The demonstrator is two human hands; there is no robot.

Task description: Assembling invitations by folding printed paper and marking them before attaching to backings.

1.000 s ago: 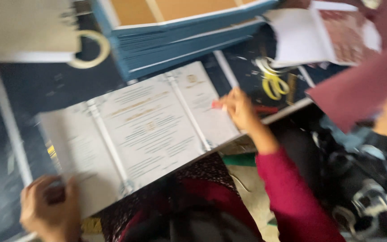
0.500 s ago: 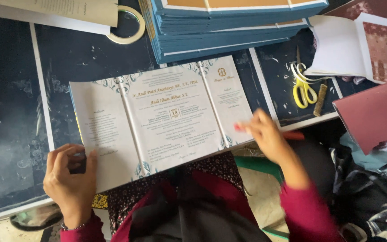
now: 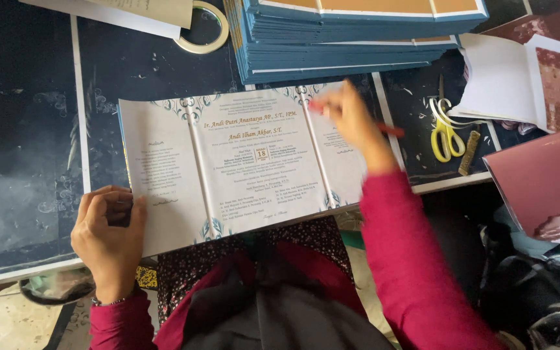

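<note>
Card: a three-panel printed card lies opened flat on the dark worktop, its near edge overhanging toward the person's lap; pale panels with blue ornamental borders along the two folds.
Left hand: the left hand clamps the card's lower left corner, thumb on top of the left panel, fingers curled over the edge; closed on the card.
Right hand: the right hand rests over the right panel near the upper fold, blurred; it grips a thin red stick, pen or pencil I cannot tell, whose tip juts out to the right.
Sleeves: both arms wear dark red sleeves.
Stack: a tall pile of blue-edged folded cards sits just beyond the open card, touching its top edge.
Tape: a pale tape ring lies at top left, partly under loose sheets.
Scissors: yellow-handled scissors lie to the right of the card, beside a small brownish bar.
Far right: white folded sheets with a maroon patterned face, and a maroon board nearer the person.
</note>
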